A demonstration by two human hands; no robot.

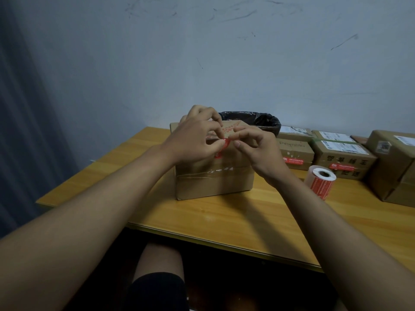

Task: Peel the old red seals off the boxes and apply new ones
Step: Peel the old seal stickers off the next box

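A brown cardboard box [213,180] stands in the middle of the wooden table [224,221]. A red seal [225,144] sits at the box's top front edge, partly lifted. My left hand [195,140] rests on the box top and pinches the seal's left end between thumb and finger. My right hand [258,147] is beside it, fingertips at the seal's right end; whether it grips the seal is unclear. A roll of new red seals [320,181] stands on the table to the right of the box.
A bin lined with a black bag [258,121] stands behind the box. Several more cardboard boxes [341,158] with red seals and white labels line the table's back right. A scuffed wall rises behind. My knees show under the table's front edge.
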